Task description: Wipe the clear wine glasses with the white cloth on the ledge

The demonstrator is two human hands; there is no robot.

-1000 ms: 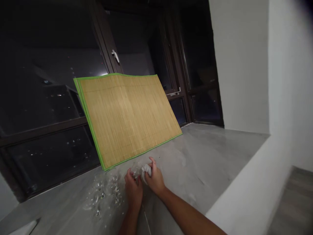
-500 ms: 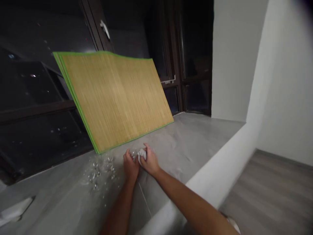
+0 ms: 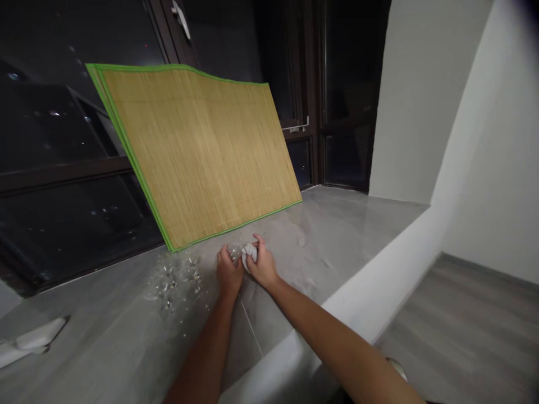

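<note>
Close together over the grey stone sill, my two hands meet near the bottom edge of a bamboo mat. My right hand is closed on a crumpled white tissue. Curled fingers of my left hand hold a clear, shiny glass-like piece, which touches or nearly touches the tissue. Its exact shape is too small to tell. Left of my left hand lies a scattered cluster of clear glass-like pieces, with small bits spread around it.
The folded bamboo mat with green edging leans against the dark window. A white object lies on the sill at far left. The sill's white front edge drops to a wood-look floor at right.
The view has tipped down slightly, so the mat and window sit higher. My hands stay together with the tissue and clear piece, shifting only slightly.
</note>
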